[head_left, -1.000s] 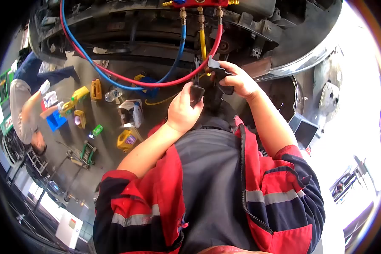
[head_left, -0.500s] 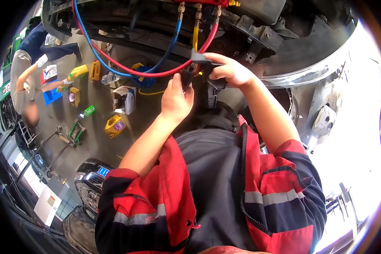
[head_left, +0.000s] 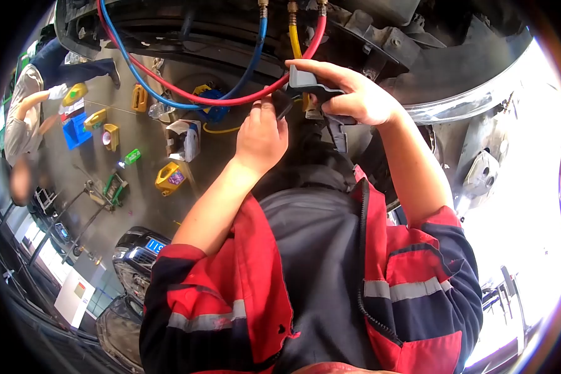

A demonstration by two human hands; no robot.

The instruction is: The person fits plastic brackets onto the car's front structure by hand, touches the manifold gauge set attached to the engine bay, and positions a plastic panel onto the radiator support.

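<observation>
My left hand (head_left: 260, 138) is closed round a small black piece (head_left: 283, 103) that sticks out past its fingertips. My right hand (head_left: 363, 96) grips a grey and black moulded plastic part (head_left: 305, 81) between thumb and fingers. Both pieces are close together; I cannot tell whether they are joined. Just above them a red hose (head_left: 243, 98) and a blue hose (head_left: 255, 62) run in loops. Behind my right fingers a yellow hose (head_left: 294, 40) goes down. Brass-coloured fittings (head_left: 292, 9) top the hoses.
A vehicle's open front (head_left: 380, 40) lies ahead, with a pale curved rim (head_left: 461, 106). On the floor to the left stand several yellow jugs (head_left: 170, 179), a green bottle (head_left: 132, 156) and a box (head_left: 182, 140). A co-worker (head_left: 28, 118) bends at far left, holding a yellow jug (head_left: 75, 93).
My right hand has shifted slightly right and turned, showing more of the grey part. The hoses sit higher in view. The co-worker has raised a yellow jug.
</observation>
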